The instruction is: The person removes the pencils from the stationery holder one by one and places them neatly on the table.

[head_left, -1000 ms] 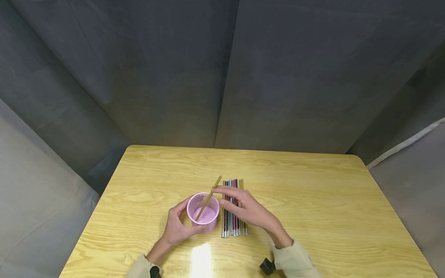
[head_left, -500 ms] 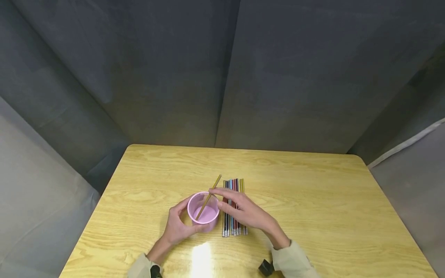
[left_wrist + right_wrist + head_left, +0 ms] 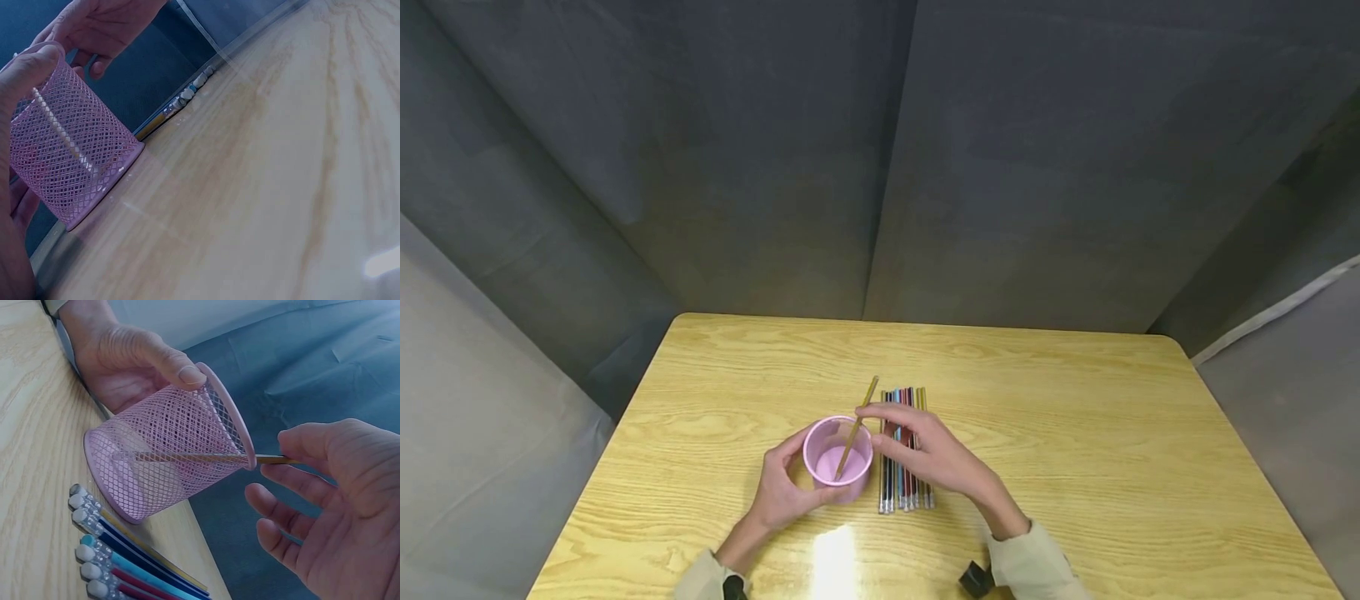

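Observation:
My left hand (image 3: 775, 492) grips a pink mesh pencil cup (image 3: 165, 425) from its left side, thumb near the rim in the right wrist view. The cup stands upright on the table. Between the thumb and a finger of my right hand (image 3: 350, 494), a yellow pencil (image 3: 269, 459) is pinched at the rim. Its lower part slants down inside the cup, and its upper end sticks out past the rim in the head view. Just right of the cup, under my right hand, a row of pencils (image 3: 889, 487) lies side by side, eraser ends toward me.
The wood-grain table (image 3: 1075, 417) stretches out on both sides of the hands. Dark grey cloth (image 3: 760, 167) hangs behind it, with paler cloth (image 3: 482, 433) at the left. A bright glare lies near the front edge.
The yellow pencil has swung more upright, its lower end shifting right inside the cup. My right hand has barely moved; the left hand and cup keep their place.

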Motion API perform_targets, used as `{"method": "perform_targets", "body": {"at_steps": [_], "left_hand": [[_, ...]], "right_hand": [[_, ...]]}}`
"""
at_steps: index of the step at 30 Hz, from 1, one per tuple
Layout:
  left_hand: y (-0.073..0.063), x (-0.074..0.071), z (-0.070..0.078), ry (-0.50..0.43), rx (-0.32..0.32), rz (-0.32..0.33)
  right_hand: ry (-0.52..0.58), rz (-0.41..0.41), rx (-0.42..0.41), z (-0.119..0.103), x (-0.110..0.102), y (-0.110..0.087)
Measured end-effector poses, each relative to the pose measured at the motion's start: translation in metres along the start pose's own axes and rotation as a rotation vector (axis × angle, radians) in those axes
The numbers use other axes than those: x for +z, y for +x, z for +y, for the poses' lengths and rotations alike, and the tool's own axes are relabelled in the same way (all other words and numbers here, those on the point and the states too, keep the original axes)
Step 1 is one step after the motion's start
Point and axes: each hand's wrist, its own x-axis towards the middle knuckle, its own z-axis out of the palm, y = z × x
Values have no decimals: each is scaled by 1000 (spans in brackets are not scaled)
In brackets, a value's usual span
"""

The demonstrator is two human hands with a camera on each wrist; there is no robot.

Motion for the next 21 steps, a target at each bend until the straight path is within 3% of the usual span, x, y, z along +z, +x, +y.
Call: {"method": "perform_targets", "body": {"at_steps": [13, 21], "left_hand": [[0, 0, 1, -14, -12, 3], [-1, 0, 1, -38, -46, 16]], "right_hand": [[20, 137, 15, -9, -11, -1], [44, 236, -20, -9, -18, -1]]}}
